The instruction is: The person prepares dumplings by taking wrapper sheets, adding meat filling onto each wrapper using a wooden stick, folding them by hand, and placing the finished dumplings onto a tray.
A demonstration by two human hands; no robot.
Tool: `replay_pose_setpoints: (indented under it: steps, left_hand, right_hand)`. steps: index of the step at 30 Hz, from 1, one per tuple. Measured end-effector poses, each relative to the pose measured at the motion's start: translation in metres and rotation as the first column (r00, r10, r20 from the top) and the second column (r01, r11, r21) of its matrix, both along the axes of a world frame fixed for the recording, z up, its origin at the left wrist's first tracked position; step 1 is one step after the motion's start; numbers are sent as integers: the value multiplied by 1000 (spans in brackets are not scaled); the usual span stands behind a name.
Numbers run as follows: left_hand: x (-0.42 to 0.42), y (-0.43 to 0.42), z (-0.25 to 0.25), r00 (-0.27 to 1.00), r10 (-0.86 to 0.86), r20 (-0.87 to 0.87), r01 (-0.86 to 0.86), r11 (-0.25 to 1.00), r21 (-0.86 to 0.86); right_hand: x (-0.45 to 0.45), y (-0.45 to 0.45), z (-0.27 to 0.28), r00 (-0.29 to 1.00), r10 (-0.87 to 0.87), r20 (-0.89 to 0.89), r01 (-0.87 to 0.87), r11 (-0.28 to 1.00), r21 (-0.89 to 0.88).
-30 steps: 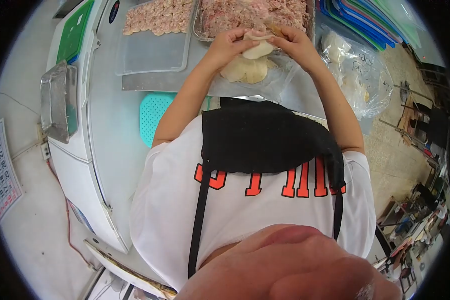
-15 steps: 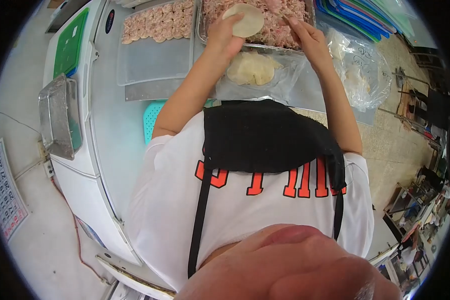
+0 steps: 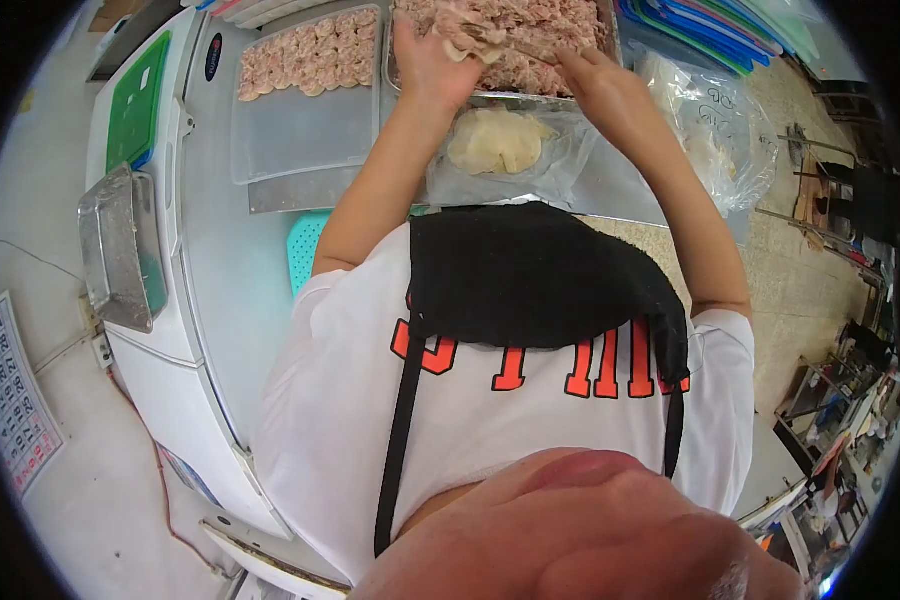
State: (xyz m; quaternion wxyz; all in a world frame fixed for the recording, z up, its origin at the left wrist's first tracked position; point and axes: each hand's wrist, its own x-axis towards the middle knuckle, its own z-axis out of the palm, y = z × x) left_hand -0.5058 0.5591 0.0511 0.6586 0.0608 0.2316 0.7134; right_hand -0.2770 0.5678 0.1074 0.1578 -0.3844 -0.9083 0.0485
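Note:
My left hand (image 3: pixel 432 68) holds a round dough wrapper (image 3: pixel 458 52) over the meat pan, with a lump of minced meat (image 3: pixel 458 25) on it. In my right hand (image 3: pixel 605 90) is a thin flat spreading stick (image 3: pixel 528 48), its tip reaching to the wrapper and the meat. Below both hands lies the metal pan (image 3: pixel 530 97), filled with pink minced meat (image 3: pixel 560 25). A stack of pale wrappers (image 3: pixel 495 140) sits on clear plastic in front of the pan. To the left, a translucent tray (image 3: pixel 305 140) carries rows of filled dumplings (image 3: pixel 310 50) in its far half.
Blue and green plastic lids (image 3: pixel 690 35) are stacked at the far right. Beside them lies a clear plastic bag (image 3: pixel 715 140). A turquoise perforated basket (image 3: pixel 305 248) shows below the counter edge. An empty metal pan (image 3: pixel 120 250) stands at the left.
The bare wrapper that faced up in my left hand now carries meat and is partly folded around it. My right hand has brought the stick left onto the wrapper.

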Motion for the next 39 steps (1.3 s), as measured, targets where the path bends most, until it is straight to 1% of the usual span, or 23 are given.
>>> replay_pose_setpoints:
  steps: [2, 3, 5, 6, 8, 9, 11, 13, 14, 15, 16, 17, 18, 19, 20, 21, 24, 27, 30, 33, 35, 36, 39]
  left_hand:
    - [20, -10, 38, 988, 17, -153, -22, 999, -26]
    - [21, -11, 40, 989, 22, -143, -27, 999, -35]
    - [21, -10, 42, 992, 28, -126, -35, 998, -54]
    - [20, -6, 38, 989, 25, -143, -30, 999, -33]
    - [15, 6, 25, 984, 21, -175, -19, 1000, 8]
    - [15, 7, 25, 987, 35, -158, -36, 999, -3]
    - [13, 11, 26, 990, 76, -121, -80, 997, -22]
    - [-12, 16, -4, 998, -27, -64, 35, 990, 135]
    - [-18, 19, -14, 995, -87, -44, 94, 972, 213]
    - [-11, 14, 0, 956, -67, -287, 129, 971, 203]
    - [4, 2, 26, 859, -45, -510, 160, 970, 183]
    - [13, -4, 39, 710, -23, -703, 184, 971, 155]
    - [11, -1, 40, 605, 24, -796, 199, 963, 180]
    - [14, 1, 41, 421, 172, -891, 159, 953, 259]
    - [17, 3, 44, 209, 310, -928, 135, 930, 341]
    - [19, 5, 51, -19, 427, -904, 129, 898, 421]
    - [24, -1, 77, -41, 282, -959, 324, 911, 254]
    - [20, -2, 75, -39, 7, -999, 375, 927, -9]
    - [16, 5, 73, -187, -51, -981, 543, 827, -146]
    - [13, 9, 28, -95, -55, -994, 476, 874, -94]
    - [11, 11, 28, -111, -200, -973, 328, 917, -226]
    - [10, 13, 28, -110, -271, -956, 249, 924, -291]
    - [1, 20, -5, -99, -316, -944, 26, 947, -320]
  right_hand:
    - [9, 11, 3, 997, 48, 67, -46, 998, -37]
    - [14, 18, 9, 992, 79, 103, -74, 996, -51]
    - [11, 3, 47, 991, 67, 113, -65, 998, -26]
    - [9, -4, 57, 991, 58, 117, -56, 998, -19]
    - [4, -1, 32, 991, 127, 28, -125, 990, -61]
    - [3, 3, 22, 987, 161, -16, -162, 984, -79]
    - [11, 15, 22, 979, 193, -63, -199, 975, -95]
    - [27, 31, 34, 966, 232, -114, -246, 961, -125]
    - [33, 38, 32, 925, 182, -335, -263, 941, -214]
    - [38, 43, 31, 925, 121, -361, -240, 921, -306]
    - [42, 49, 29, 924, 57, -379, -217, 892, -396]
    - [46, 52, 28, 921, -8, -389, -197, 853, -484]
    - [47, 53, 28, 913, -32, -407, -219, 803, -555]
    - [50, 55, 31, 929, -5, -370, -234, 768, -596]
    - [54, 56, 37, 942, 28, -334, -247, 730, -637]
    - [56, 57, 42, 952, 65, -300, -260, 691, -675]
    - [62, 52, 53, 941, 130, -312, -310, 700, -643]
    - [62, 52, 32, 919, 144, -366, -346, 738, -580]
    - [61, 60, 12, 940, 129, -317, -324, 633, -703]
    - [67, 85, -26, 926, 196, -321, -364, 687, -630]
    - [73, 100, -32, 927, 268, -261, -358, 840, -407]
    - [74, 104, -32, 928, 297, -225, -353, 892, -281]
    - [59, 73, -12, 910, 233, -343, -287, 951, -113]
